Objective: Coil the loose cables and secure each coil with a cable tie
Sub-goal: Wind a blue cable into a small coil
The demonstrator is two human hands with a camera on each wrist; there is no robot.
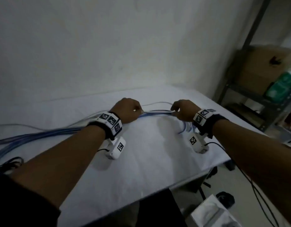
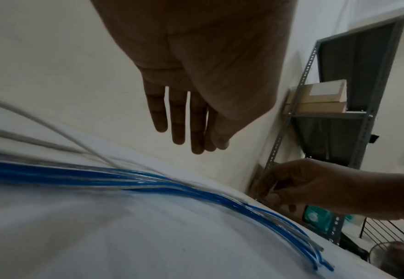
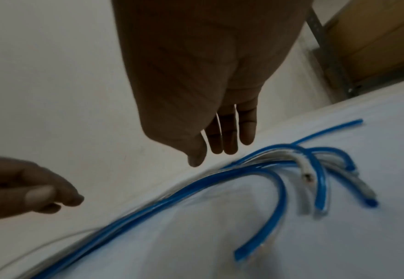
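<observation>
A bundle of blue and clear cables [image 1: 43, 135] runs across the white table [image 1: 146, 163] from the left edge to the middle. Its cut ends [image 3: 320, 188] curl under my right wrist. Just above the bundle, a thin white strip [image 1: 157, 112], seemingly a cable tie, is stretched between my hands. My left hand [image 1: 140, 110] pinches its left end and my right hand [image 1: 173, 112] pinches its right end. The left wrist view shows the bundle [image 2: 124, 181] passing below the left hand [image 2: 210, 147]. A thin grey cable [image 1: 156, 103] lies behind the hands.
The white wall stands close behind the table. A grey metal rack [image 1: 249, 46] with a cardboard box [image 1: 259, 71] and a green package [image 1: 282, 86] is at the right. A black cable [image 1: 9, 163] lies at the table's left edge. A white box [image 1: 212, 213] sits on the floor.
</observation>
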